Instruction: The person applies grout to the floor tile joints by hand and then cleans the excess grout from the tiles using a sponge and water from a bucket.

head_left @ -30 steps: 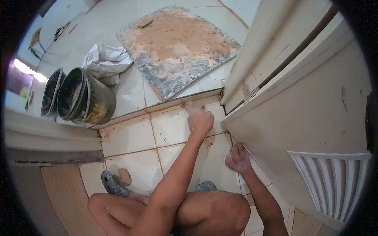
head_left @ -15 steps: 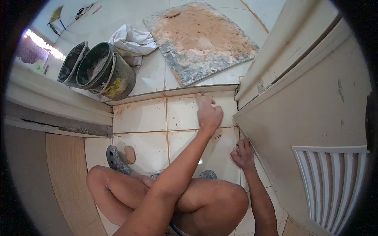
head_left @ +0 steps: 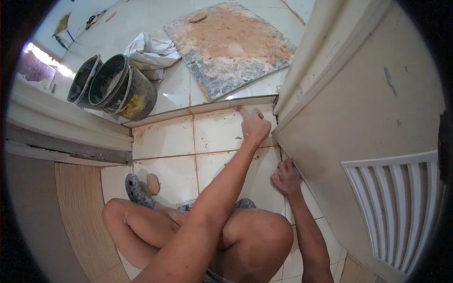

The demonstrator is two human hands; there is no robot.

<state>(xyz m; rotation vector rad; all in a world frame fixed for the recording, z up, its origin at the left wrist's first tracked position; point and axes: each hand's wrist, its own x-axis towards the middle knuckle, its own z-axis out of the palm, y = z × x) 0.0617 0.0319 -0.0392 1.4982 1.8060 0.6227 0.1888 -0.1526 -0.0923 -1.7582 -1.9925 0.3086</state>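
My left hand (head_left: 255, 126) reaches across the white floor tiles (head_left: 165, 137). One finger is stretched out to the joint below the raised step edge (head_left: 222, 104), the others are bent, and nothing shows in it. My right hand (head_left: 286, 179) is closed near the foot of the beige door panel (head_left: 358, 104); its curled fingers hide whatever may be in them. A flat brown lump (head_left: 153, 184) lies on the tiles beside the grey clog (head_left: 137, 188) on one foot. Brown material fills the tile joints.
Beyond the step lies a dusty board (head_left: 231, 75) bearing brown powder (head_left: 236, 33). Two dark buckets (head_left: 141, 96) stand at the left by a white sack (head_left: 153, 52). A white louvred vent (head_left: 396, 207) is at the right, and a broom (head_left: 62, 23) at the far left.
My left hand has shifted slightly right along the step, its finger now showing clearly against the joint. The view has moved a little; my right hand stays by the panel.
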